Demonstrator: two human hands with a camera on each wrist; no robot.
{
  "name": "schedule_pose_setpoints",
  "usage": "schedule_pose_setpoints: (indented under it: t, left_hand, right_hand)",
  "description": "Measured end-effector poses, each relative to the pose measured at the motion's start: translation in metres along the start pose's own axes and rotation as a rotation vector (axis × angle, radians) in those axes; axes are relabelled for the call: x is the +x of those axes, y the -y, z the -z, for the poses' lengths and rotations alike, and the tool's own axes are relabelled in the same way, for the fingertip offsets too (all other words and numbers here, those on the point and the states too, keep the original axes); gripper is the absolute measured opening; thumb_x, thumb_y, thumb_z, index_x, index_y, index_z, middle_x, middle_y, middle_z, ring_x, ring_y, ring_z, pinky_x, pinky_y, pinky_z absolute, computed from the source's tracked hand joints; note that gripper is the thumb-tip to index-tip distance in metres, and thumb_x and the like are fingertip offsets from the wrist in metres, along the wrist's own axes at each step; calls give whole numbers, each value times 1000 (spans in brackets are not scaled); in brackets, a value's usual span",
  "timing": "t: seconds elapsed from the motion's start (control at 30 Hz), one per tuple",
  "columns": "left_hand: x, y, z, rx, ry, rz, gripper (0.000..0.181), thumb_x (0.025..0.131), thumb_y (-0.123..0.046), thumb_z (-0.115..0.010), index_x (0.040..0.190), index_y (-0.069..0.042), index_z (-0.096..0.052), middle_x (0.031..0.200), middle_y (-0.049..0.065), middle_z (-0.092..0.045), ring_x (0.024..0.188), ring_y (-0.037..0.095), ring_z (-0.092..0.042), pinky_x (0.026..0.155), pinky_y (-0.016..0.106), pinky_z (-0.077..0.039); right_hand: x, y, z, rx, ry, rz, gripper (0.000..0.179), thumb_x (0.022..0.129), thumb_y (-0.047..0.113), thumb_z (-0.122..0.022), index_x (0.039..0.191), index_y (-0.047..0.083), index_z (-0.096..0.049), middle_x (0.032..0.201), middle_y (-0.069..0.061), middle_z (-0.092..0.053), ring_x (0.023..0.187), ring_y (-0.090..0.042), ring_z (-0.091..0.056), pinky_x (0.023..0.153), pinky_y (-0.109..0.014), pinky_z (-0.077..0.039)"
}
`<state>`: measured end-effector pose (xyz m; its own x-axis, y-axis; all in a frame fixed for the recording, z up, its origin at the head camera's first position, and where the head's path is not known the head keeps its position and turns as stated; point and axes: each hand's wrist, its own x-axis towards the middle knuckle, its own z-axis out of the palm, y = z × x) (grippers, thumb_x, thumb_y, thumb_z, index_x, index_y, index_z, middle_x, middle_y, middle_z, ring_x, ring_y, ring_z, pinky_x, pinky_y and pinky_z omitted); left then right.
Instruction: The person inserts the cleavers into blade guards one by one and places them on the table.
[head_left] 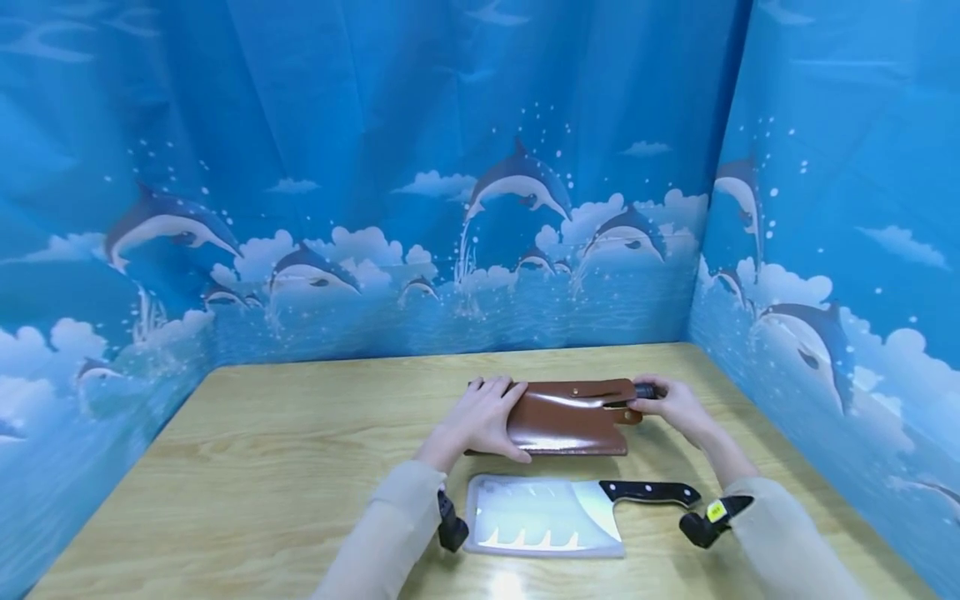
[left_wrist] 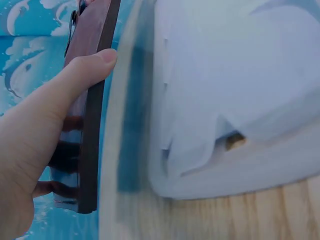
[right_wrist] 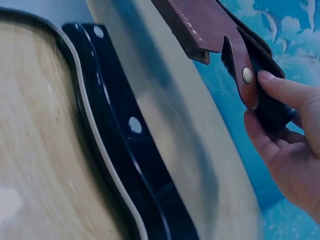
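A brown leather knife sheath (head_left: 566,423) lies across the table, with a black knife handle (head_left: 647,391) poking out of its right end. My left hand (head_left: 483,419) grips the sheath's left part, thumb along the near edge and fingers over the far side. In the left wrist view that thumb (left_wrist: 95,65) presses the sheath's dark edge. My right hand (head_left: 678,408) holds the black handle beside the sheath's snap strap (right_wrist: 246,75). Whatever blade is inside the sheath is hidden. Nearer me a cleaver (head_left: 651,492) lies flat, its blade in a whitish translucent cover (head_left: 525,517).
The wooden table (head_left: 285,467) extends to the left of both objects. Blue dolphin-print curtains (head_left: 360,208) stand along its back and sides. A black wrist camera (head_left: 452,523) hangs close to the left end of the cleaver's cover.
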<state>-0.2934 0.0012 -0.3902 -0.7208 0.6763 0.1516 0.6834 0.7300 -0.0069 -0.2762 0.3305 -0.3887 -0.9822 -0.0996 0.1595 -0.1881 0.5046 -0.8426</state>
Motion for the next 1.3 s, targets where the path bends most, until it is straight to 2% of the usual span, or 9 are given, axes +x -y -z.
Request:
schedule_pose_setpoints:
  t: [0.17,0.33,0.43,0.67,0.9,1.17,1.3]
  left_hand:
    - [7,0,-10,-53,64,27,114,59,-76,-63,147,-15,-25,145,12,-33,132,25,-32,107,48,-22]
    - [12,-3,-18,-78,113,50,115,58,-75,-66,147,-14,-26,145,13,-34,132,26,-32,108,47,-22]
    - [15,-4,-22,-83,131,61,114,58,-73,-67,146,-13,-27,144,13,-35,131,26,-33,107,46,-23]
    - [19,-6,-27,-93,170,89,109,59,-69,-70,145,-16,-29,141,10,-38,127,26,-38,106,43,-27]
    - [19,-6,-28,-95,198,94,108,61,-71,-67,146,-17,-29,141,10,-38,128,27,-36,106,42,-27]
    - [20,-9,-28,-116,248,109,110,63,-72,-65,148,-17,-23,148,11,-28,134,30,-27,109,44,-20]
    - [19,-11,-28,-148,240,102,111,63,-74,-63,148,-16,-23,149,13,-25,136,29,-22,110,45,-17]
  right_hand:
    - [4,-10,-3,-42,30,-56,47,81,9,-69,118,-14,-51,103,-22,-59,84,-16,-55,70,-29,-50]
    - [6,-19,-4,-140,49,-98,51,81,15,-70,120,-12,-52,108,-26,-58,93,-28,-55,77,-33,-45]
    - [9,-24,-6,-151,54,-113,50,80,14,-70,119,-12,-52,109,-26,-58,96,-31,-54,80,-34,-43]
    - [12,-31,-9,-165,59,-160,49,78,12,-72,117,-13,-53,101,-22,-61,88,-27,-55,70,-30,-43]
    - [13,-31,-13,-173,37,-191,51,78,11,-71,118,-14,-52,101,-23,-60,84,-25,-53,64,-29,-43]
    - [11,-37,-9,-178,46,-184,51,81,12,-68,121,-14,-50,107,-27,-57,90,-29,-53,67,-29,-43]
    - [6,-42,0,-165,39,-182,51,85,12,-65,124,-14,-46,112,-29,-55,89,-27,-55,68,-30,-45]
